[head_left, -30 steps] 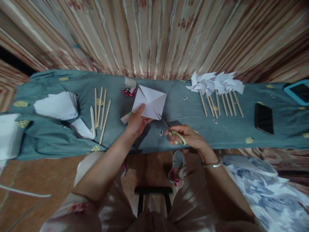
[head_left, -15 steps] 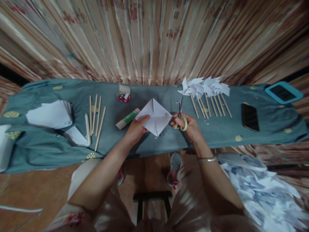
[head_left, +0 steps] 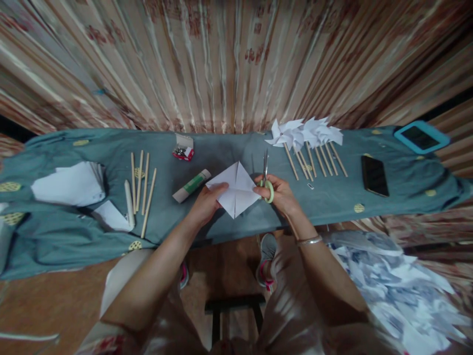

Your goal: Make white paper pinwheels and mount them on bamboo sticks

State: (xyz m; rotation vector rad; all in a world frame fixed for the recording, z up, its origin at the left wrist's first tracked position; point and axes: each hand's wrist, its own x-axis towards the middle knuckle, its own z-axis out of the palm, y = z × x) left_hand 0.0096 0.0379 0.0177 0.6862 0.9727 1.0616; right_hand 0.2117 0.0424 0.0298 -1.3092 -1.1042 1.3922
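A white paper square is held up over the cloth, turned with its corners up, down and to the sides. Slits run inward from its upper and lower corners, and creases cross it. My left hand pinches the left corner, thumb on top. My right hand is closed around scissors with pale green handles, blades pointing away from me. The thumb of that hand also presses on the paper's right corner. Just left of the paper lies a green and white tube-shaped box.
On the green cloth are a small red box, wooden sticks, a white stick and stacked paper. To the right are paper pinwheels, a phone and a blue-framed tablet. Paper pinwheels or scraps are heaped below.
My right hand has come in to the paper, its thumb now over the right corner. The paper has turned slightly. The whole view has shifted a little.
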